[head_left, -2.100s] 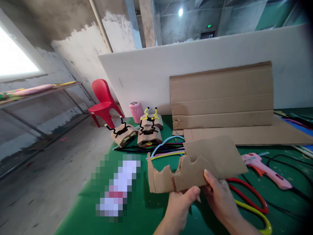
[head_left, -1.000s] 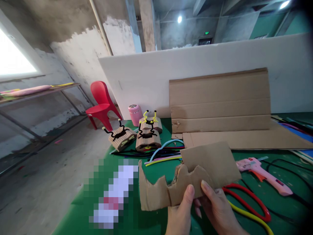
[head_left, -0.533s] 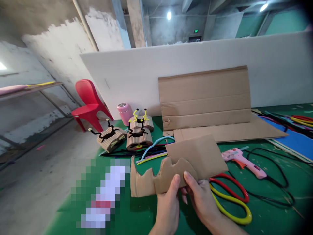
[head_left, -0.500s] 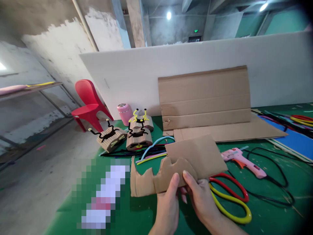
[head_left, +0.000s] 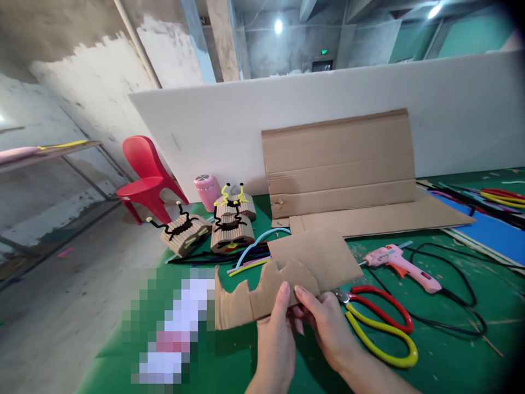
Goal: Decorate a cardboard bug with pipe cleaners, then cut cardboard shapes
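A brown cardboard piece (head_left: 311,260) with a jagged cut top edge is held low in the middle, above the green table (head_left: 451,355). My left hand (head_left: 275,339) pinches its lower edge, thumb on the front face. My right hand (head_left: 326,323) grips the same edge just to the right, thumb on top and fingers curled behind. The piece bends to the left into a zigzag strip (head_left: 235,301).
Red and yellow handled scissors (head_left: 379,328) lie right of my hands. A pink glue gun (head_left: 400,262) with a black cord lies further right. Pipe cleaners (head_left: 254,251), cardboard bug figures (head_left: 229,232), a pink cup (head_left: 206,190) and a large cardboard sheet (head_left: 338,164) stand behind.
The view has swung to the right, so everything sits further left. Both hands have kept their hold on the cardboard piece, with the thumbs shifted slightly along its edge.
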`<state>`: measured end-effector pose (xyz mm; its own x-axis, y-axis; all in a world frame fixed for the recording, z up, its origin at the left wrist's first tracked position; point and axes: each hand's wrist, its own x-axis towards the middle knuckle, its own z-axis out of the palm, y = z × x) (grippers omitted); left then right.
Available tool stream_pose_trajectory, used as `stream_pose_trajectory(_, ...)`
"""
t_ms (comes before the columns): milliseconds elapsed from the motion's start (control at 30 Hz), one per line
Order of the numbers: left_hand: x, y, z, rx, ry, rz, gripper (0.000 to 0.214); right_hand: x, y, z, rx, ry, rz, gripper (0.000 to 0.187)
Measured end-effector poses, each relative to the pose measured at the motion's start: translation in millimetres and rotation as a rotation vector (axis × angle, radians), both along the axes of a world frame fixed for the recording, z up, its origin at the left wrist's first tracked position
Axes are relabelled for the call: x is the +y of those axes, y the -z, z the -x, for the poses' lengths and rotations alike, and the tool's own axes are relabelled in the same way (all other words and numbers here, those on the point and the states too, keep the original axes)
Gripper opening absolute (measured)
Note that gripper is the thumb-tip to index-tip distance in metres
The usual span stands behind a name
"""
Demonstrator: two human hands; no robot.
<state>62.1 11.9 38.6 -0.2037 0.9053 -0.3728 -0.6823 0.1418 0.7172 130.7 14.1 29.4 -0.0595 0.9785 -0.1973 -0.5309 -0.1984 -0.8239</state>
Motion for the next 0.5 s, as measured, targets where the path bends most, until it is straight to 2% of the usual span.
stream_pose_trajectory(200,-3.0,2.2,1.3,-0.002,0.013,0.017,0.032,-3.0,2.3,4.2,0.095,0.043,0.038,0.039)
stream_pose_trajectory(367,-0.9,-0.8,1.7,-0.028,-0.022,0.09,0.028,-5.7,3.8,2.4,0.05,0.059,0.004,0.022)
stream_pose_trajectory(500,0.9,-1.0,1.2,-0.04,-0.023,0.074,0.03,-3.1,3.0,2.2,0.037,0.064,-0.059,0.023)
